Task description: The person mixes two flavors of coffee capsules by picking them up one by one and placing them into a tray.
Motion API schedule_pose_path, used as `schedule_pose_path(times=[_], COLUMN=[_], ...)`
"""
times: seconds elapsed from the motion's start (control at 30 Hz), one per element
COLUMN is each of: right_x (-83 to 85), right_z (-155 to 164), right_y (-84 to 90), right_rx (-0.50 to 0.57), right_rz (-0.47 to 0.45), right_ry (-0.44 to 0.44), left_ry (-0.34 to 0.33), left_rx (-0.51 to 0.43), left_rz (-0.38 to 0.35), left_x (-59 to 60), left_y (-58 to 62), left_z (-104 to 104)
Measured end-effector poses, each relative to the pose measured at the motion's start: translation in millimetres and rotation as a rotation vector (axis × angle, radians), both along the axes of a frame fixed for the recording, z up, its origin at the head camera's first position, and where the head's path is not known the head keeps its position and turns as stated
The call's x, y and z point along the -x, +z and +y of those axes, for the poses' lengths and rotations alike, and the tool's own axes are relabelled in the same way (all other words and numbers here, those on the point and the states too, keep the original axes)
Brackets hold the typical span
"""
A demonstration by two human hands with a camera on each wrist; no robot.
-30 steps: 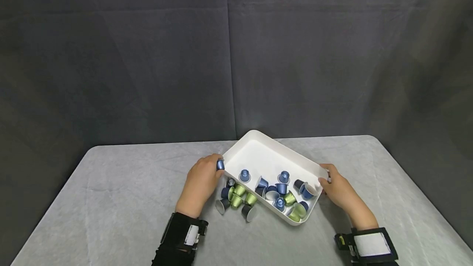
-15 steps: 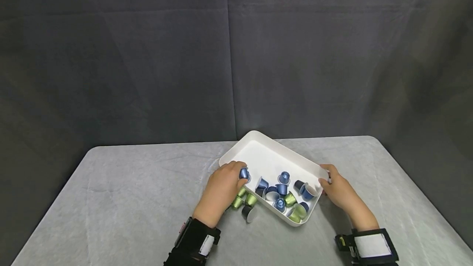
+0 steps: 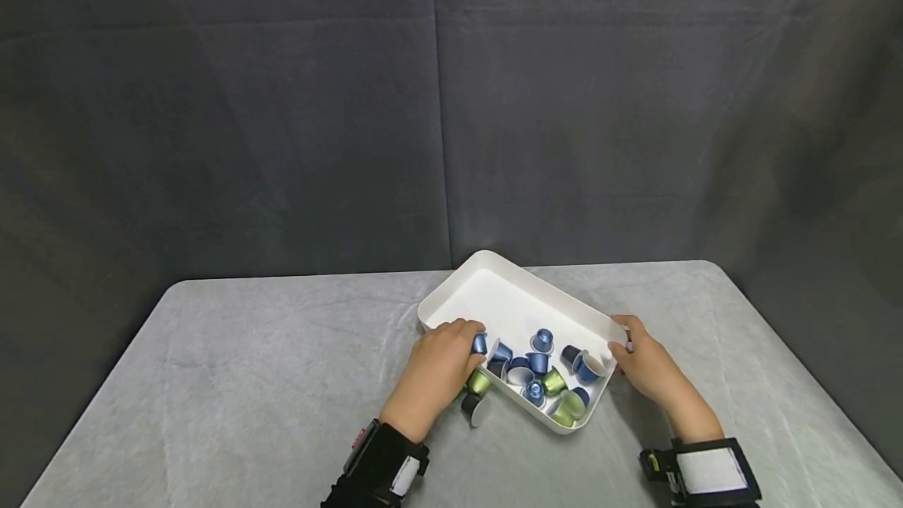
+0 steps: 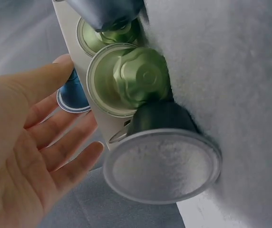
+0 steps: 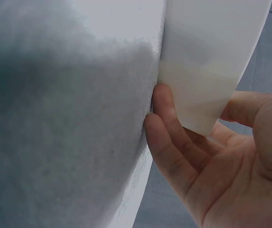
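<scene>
Resting on the grey tabletop [image 3: 233,382], the white tray [image 3: 509,296] carries a jumble of blue and green coffee capsules [image 3: 545,376] toward its near end. The left hand [image 3: 436,367] has its grip pinched on a shiny blue capsule [image 3: 479,344] over the tray's near wall. Just below that grip, outside the tray, lie a green capsule [image 3: 479,382] and a dark capsule [image 3: 471,408]. The right hand [image 3: 650,367] holds the tray's corner, grip closed on the rim.

A soft, light grey cloth [image 3: 212,382] is covering a wide table with rounded corners, and it is lying a bit wrinkled. Behind the table, a big dark grey fabric wall [image 3: 282,100] is hanging straight down. A thin seam [image 3: 439,100] is running down its middle.
</scene>
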State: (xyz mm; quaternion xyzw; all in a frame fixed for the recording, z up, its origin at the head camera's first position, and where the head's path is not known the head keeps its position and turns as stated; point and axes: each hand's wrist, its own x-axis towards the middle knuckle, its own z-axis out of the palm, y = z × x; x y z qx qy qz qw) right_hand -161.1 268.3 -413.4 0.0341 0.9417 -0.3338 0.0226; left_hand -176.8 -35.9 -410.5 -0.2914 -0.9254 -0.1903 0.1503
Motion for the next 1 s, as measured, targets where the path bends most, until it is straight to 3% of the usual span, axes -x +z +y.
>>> schedule_pose_path(times=[0.63,1.0], right_x=[0.7,0.4], right_z=[0,-1], right_y=[-0.1,0.6], right_rx=[0.0,0.002], right_rz=[-0.012,-0.009], right_ry=[-0.009,-0.008], left_ry=[0.005,-0.024], left_rx=[0.001,0.056], left_rz=[-0.012,-0.003], left_x=[0.5,-4.7], left_y=[5.4,19.4], left_z=[-5,-6])
